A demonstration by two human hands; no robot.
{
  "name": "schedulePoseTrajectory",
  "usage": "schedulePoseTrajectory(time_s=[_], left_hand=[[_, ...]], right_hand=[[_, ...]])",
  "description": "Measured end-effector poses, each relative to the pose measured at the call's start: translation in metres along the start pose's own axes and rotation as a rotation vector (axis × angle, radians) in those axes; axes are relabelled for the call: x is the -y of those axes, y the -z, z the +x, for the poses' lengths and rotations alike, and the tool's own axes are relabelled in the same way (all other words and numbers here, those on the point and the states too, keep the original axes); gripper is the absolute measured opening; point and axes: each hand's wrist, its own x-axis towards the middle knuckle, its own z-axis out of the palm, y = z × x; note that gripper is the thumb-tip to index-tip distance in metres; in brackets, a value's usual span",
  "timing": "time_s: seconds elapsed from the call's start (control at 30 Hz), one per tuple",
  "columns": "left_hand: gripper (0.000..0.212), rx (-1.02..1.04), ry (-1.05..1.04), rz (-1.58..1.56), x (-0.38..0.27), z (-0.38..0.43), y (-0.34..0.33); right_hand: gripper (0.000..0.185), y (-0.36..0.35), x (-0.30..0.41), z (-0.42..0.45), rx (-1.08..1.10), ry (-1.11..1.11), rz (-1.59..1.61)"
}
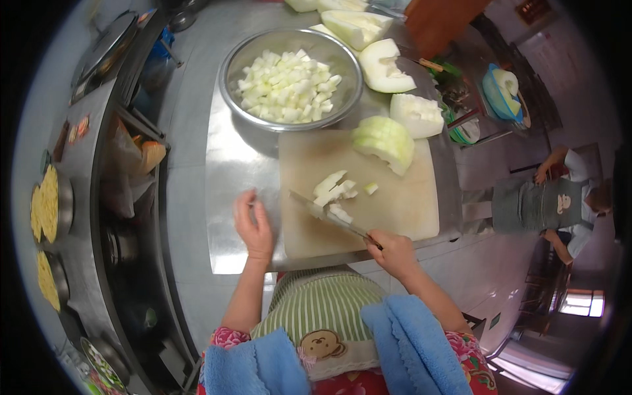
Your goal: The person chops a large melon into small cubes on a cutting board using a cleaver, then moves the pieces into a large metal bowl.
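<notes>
My right hand (395,253) grips the handle of a kitchen knife (340,222), its blade pointing left and away over the cutting board (410,207). Cut strips and pieces of pale melon or gourd (333,190) lie against and beyond the blade, with one small piece (371,188) to their right. My left hand (253,224) is held left of the board above the steel table, fingers bent and apart, holding nothing. A partly sliced pale green gourd chunk (382,140) rests on the board's far side. Beyond the board stands a steel bowl (291,127) of diced gourd (289,86).
Large gourd pieces (387,66) lie at the back right of the steel table (232,177). On the left is a steel counter (94,163) with bowls of yellow food (47,205). A person in an apron (538,205) stands at the right, near a blue basin (496,98).
</notes>
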Motion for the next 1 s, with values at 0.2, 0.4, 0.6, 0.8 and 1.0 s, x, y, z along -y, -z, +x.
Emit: schedulePoseTrajectory(time_s=[0.2,0.4,0.6,0.8,1.0], left_hand=[[0.048,0.879,-0.673,0.076,-0.066,0.064,-0.032],[0.040,1.265,-0.842,0.201,-0.054,0.058,-0.100],[0.039,1.073,-0.635,0.164,-0.001,0.090,-0.114],[0.046,0.792,-0.187,-0.149,0.017,0.059,-0.088],[0.048,0.546,-0.147,-0.157,0.022,0.033,-0.099]], right_hand=[[0.019,0.011,-0.022,0.008,-0.004,0.215,-0.393],[0.017,0.016,-0.031,-0.001,-0.071,0.318,-0.387],[0.024,0.028,-0.052,-0.020,-0.167,0.143,-0.384],[0.015,0.001,-0.070,-0.051,-0.302,-0.342,0.339],[0.025,-0.020,-0.080,-0.061,-0.173,-0.934,1.200]])
